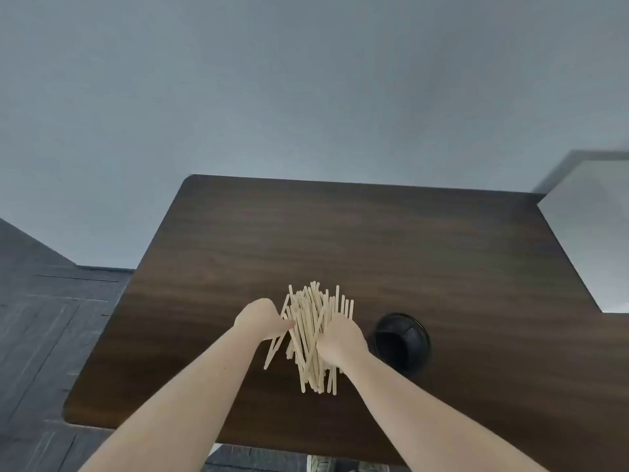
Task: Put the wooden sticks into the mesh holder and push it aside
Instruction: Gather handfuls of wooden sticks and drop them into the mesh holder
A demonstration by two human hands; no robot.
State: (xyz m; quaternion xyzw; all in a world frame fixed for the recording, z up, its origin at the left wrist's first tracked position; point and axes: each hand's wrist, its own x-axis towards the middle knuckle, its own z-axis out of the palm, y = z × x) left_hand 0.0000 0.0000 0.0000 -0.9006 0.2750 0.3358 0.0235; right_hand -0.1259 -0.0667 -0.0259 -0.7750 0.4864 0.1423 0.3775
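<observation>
Grey wall (306, 80) behind; dark plank floor (44, 318) at left. Dark wood table (374, 250) filling centre, white surface (592, 240) butting its right edge. Black mesh holder (401, 340) standing just right of the pile, mouth unobstructed. Loose heap of wooden sticks (313, 335) near front edge, fanned lengthwise. Left hand (260, 318) curled against heap's left side, fingers closed on several sticks. Right hand (342, 338) cupped over right side, pressing inward; grip unclear. Shoes (347, 466) visible below table edge.
</observation>
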